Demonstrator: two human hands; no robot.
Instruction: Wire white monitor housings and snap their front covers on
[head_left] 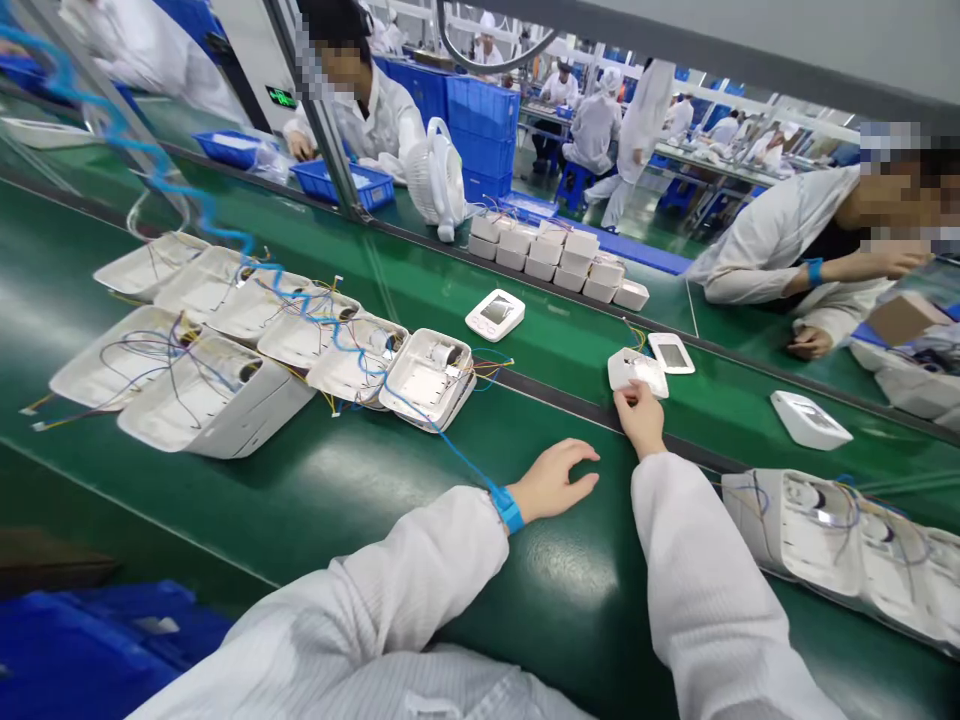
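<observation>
My right hand [641, 412] pinches the near edge of a white plastic housing [628, 370] at the dark strip beside the green belt. Coloured wires [637, 335] stick out behind that housing. Touching or very near it on the belt lies a white cover with a display window [673, 353]. Over the bare green tabletop, my left hand [559, 480] is held with fingers apart and nothing in it; a blue wrist strap [508, 508] circles its wrist. Left of it sits a white housing with wires and a round part inside [427, 378].
More open white housings [217, 385] with loose wires stand at the left, crossed by a coiled blue cord [277, 270]. Others [825, 530] line the right. White display units [495, 314] lie on the belt. A fan [436, 180] and co-workers are across it.
</observation>
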